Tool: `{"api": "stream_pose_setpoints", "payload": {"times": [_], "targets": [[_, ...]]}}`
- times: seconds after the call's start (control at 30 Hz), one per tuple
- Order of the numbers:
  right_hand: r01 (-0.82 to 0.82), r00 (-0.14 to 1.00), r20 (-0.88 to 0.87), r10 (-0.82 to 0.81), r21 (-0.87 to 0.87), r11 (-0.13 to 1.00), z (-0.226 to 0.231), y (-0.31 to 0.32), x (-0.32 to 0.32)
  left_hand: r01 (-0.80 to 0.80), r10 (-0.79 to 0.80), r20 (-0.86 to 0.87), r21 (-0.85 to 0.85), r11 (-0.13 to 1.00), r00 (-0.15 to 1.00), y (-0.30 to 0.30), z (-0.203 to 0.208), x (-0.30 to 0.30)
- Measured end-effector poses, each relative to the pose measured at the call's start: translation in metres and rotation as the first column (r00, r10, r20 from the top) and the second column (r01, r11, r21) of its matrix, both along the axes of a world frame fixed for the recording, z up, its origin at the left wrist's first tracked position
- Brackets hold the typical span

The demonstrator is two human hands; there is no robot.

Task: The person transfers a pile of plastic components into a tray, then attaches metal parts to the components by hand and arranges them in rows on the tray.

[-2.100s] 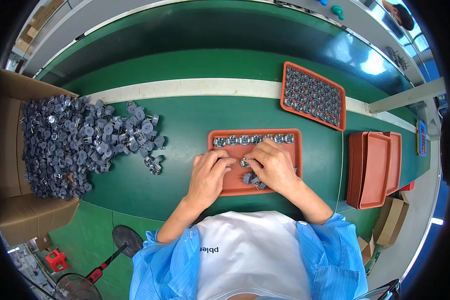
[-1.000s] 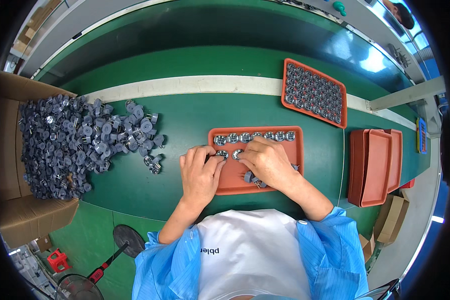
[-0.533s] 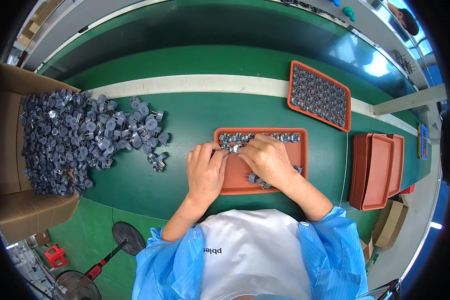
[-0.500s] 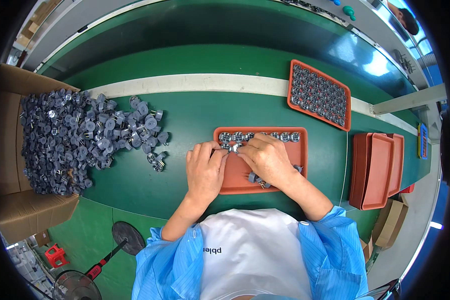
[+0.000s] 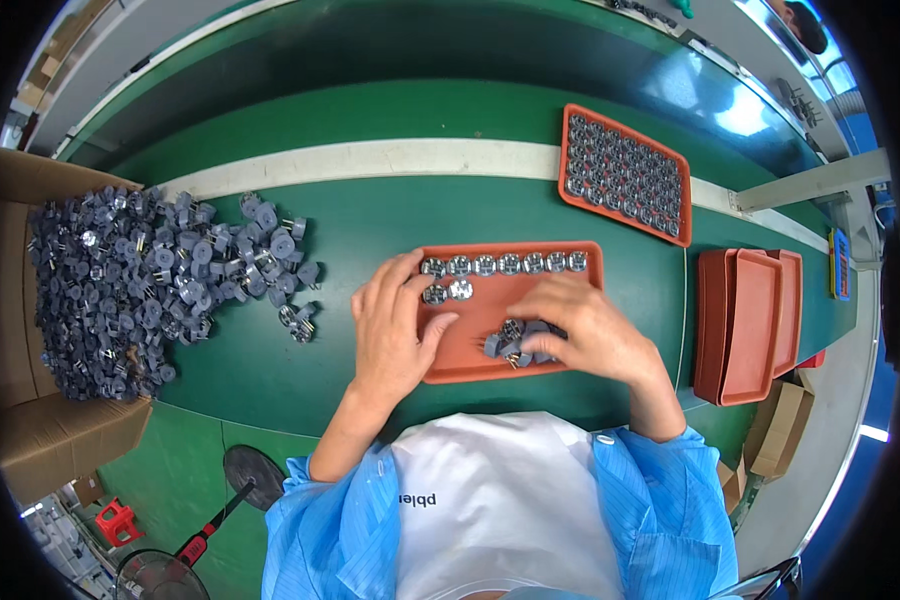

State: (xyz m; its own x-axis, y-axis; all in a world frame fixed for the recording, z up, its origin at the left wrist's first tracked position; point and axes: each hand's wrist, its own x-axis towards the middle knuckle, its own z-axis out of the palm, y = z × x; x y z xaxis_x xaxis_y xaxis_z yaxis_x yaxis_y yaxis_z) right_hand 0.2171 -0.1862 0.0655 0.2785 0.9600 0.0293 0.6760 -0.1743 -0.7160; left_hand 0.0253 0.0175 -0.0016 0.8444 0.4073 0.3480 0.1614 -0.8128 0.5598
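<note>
An orange tray (image 5: 470,372) lies before me on the green bench. Along its far edge runs a row of several small round components (image 5: 510,264) with shiny faces up; two more (image 5: 447,292) sit below that row at the left. My left hand (image 5: 388,325) rests over the tray's left edge, open, thumb and fingers apart, nothing in it. My right hand (image 5: 595,325) is over a loose heap of grey components with metal pins (image 5: 510,345) in the near right of the tray. Its thumb and fingers are apart around the heap, and some fingertips are blurred.
A big pile of grey components (image 5: 120,280) spills from a cardboard box (image 5: 20,425) at the left. A filled orange tray (image 5: 682,225) lies at the back right across a white strip. Stacked orange trays (image 5: 750,330) stand at the right. A fan (image 5: 160,575) is on the floor.
Both hands were together at the second row; the left has drawn back to the left, opening. The right has moved down to the loose heap. Two components now show in the second row.
</note>
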Motion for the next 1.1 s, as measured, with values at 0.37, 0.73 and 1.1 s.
{"api": "stream_pose_setpoints", "payload": {"times": [0.37, 0.73, 1.1], "targets": [[-0.01, 0.998, -0.054, 0.008, -0.051, 0.999, -0.016, -0.006, -0.026, 0.109, -0.11, 0.024, 0.065, 0.992, 0.994, -0.02, 0.012, -0.008], [0.186, 0.944, -0.275, -0.181, -0.009, 0.983, -0.035, 0.008, -0.022, 0.353, -0.356, 0.013, -0.149, 0.924, 0.935, -0.036, 0.003, 0.003], [0.149, 0.961, -0.249, -0.125, 0.08, 0.986, -0.049, 0.016, -0.034, 0.239, -0.331, -0.11, -0.49, 0.838, 0.937, -0.031, 0.016, -0.003]]}}
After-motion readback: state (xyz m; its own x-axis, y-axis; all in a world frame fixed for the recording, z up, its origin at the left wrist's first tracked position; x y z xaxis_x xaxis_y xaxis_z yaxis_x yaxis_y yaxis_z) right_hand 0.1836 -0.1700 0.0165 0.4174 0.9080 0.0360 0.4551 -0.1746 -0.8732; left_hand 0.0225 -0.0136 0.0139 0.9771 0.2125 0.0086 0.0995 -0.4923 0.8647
